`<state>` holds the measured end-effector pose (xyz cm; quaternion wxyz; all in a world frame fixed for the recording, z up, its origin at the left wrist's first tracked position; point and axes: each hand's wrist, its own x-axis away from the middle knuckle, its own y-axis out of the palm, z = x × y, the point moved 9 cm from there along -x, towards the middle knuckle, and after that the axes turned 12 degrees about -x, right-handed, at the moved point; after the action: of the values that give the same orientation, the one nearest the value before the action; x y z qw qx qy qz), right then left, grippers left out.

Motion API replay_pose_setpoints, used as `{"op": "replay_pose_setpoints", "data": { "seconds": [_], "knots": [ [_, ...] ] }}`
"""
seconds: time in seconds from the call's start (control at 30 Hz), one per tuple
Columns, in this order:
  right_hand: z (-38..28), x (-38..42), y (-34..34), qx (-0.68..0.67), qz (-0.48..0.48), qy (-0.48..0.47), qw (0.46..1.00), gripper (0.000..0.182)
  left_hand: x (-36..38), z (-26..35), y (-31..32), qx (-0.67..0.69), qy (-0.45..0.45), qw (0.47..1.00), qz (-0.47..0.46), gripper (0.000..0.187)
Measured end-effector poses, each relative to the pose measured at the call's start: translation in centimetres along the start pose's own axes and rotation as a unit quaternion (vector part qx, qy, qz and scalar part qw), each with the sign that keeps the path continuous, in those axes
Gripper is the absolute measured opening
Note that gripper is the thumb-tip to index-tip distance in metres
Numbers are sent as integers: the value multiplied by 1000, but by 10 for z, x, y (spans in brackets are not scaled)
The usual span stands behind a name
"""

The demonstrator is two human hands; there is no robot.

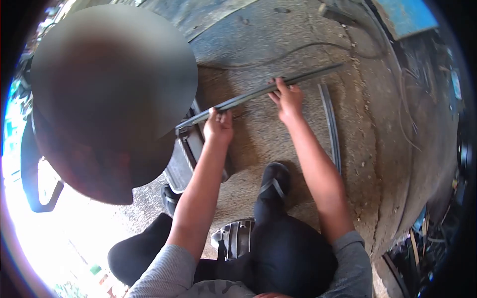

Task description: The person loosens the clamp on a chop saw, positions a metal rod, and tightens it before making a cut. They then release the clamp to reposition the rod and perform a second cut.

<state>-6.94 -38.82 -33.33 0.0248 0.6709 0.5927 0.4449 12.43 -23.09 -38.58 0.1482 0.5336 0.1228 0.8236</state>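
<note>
A long, thin grey metal bar [253, 94] runs slantwise across the upper middle, its right end higher. My left hand [218, 126] is closed on it near its left end, thumb on top. Farther right, my right hand [288, 99] grips the same bar with thumb and fingers. The bar's left end lies over the edge of a dark case-like object [187, 154], whose left side is hidden behind a large blurred round shape. Whether the bar touches the case cannot be made out. A second grey bar [330, 126] lies on the floor right of my right forearm.
A large blurred round shape [114, 94] covers the upper left. A dark cable [278, 58] crosses the concrete floor [308, 30]. A blue panel [405, 17] stands upper right, and mixed scrap [427, 253] lies lower right. A ribbed metal object [236, 238] is between my legs.
</note>
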Motion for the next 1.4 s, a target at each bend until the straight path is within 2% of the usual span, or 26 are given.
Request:
{"op": "replay_pose_setpoints", "data": {
  "seconds": [0.07,0.17,0.47,0.67,0.73,0.77,0.83,0.9,0.93,0.97,1.0,1.03,1.07,1.1,1.13,1.17,1.2,1.27,1.33,1.4],
  "knots": [
    [5,9,9,16,-18,-1,1000,12,2,-1,1,2,-10,1000,4,19],
    [13,15,14,53,-10,-16,998,10,0,-3,2,6,-15,1000,-14,19],
    [15,10,11,36,14,-16,999,7,-2,-8,2,4,-1,999,-53,25],
    [15,9,8,38,27,-22,999,7,10,-3,2,-55,15,998,-14,43],
    [16,7,6,39,26,-23,999,7,16,-4,13,-99,19,988,-119,52],
    [16,6,6,40,26,-24,999,7,20,-7,9,-144,22,981,-130,48],
    [15,9,8,41,28,-23,998,7,72,2,6,-329,46,938,-101,43],
    [15,8,9,41,30,-22,998,7,134,28,10,-494,224,828,-140,37],
    [16,6,8,41,25,-18,999,11,187,50,19,-520,328,771,-164,37],
    [18,7,5,42,23,-13,999,14,238,74,16,-505,360,777,-107,33],
    [19,6,3,42,25,-11,999,14,297,108,31,-580,562,582,-94,29],
    [20,4,4,41,18,-5,999,14,304,111,44,-582,560,583,-92,29],
    [20,4,5,40,10,-1,999,14,387,213,11,-651,690,257,184,25],
    [20,4,4,43,9,1,999,14,477,269,-33,-587,680,-122,422,24],
    [20,7,3,48,16,-6,999,14,472,208,47,-406,528,-478,573,25],
    [17,6,6,52,18,-15,998,14,490,266,41,-381,543,-492,564,34],
    [17,5,11,52,10,-14,999,14,496,275,22,-379,537,-492,571,34],
    [16,9,9,25,21,-22,999,10,485,368,5,-424,605,-378,559,35],
    [16,10,8,28,24,-23,999,10,471,398,12,-463,665,-255,527,35],
    [14,8,7,34,28,-26,999,10,485,390,-15,-496,711,-125,483,36]
  ]
}}
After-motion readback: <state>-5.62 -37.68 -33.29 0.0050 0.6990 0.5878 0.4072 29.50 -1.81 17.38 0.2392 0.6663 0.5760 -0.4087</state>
